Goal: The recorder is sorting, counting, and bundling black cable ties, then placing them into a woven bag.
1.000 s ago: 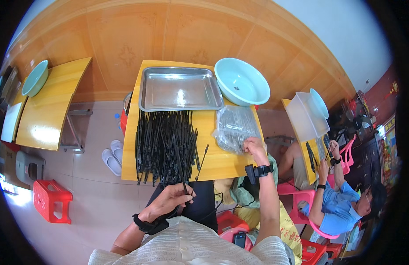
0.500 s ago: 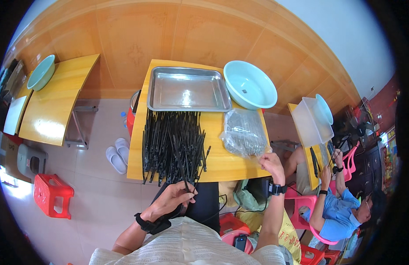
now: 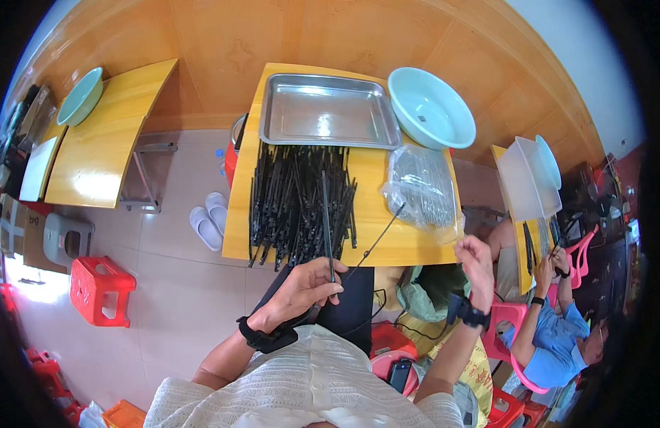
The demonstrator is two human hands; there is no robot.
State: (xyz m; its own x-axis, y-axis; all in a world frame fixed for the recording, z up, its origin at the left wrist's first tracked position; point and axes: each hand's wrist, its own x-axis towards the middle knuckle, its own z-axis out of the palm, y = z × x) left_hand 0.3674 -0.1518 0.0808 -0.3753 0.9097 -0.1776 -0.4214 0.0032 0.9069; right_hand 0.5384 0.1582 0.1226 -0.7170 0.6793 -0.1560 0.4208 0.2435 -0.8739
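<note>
Left hand [image 3: 314, 289] pinches long straight black rod [image 3: 328, 239] at near edge of yellow wooden table [image 3: 415, 250]; slim dark rod [image 3: 367, 253] slants out beside it. Right hand [image 3: 476, 262] half-curled near clear plastic bag [image 3: 424, 187], can't tell if gripping. Black rod pile [image 3: 283, 203] lies left.

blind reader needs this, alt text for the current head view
A person's left hand holds a thin black stick before a yellow wood-grain table bearing a pile of similar sticks, a rectangular silver metal tray and a round pale-blue basin. The right hand is near a clear plastic bag of thin grey rods.
</note>
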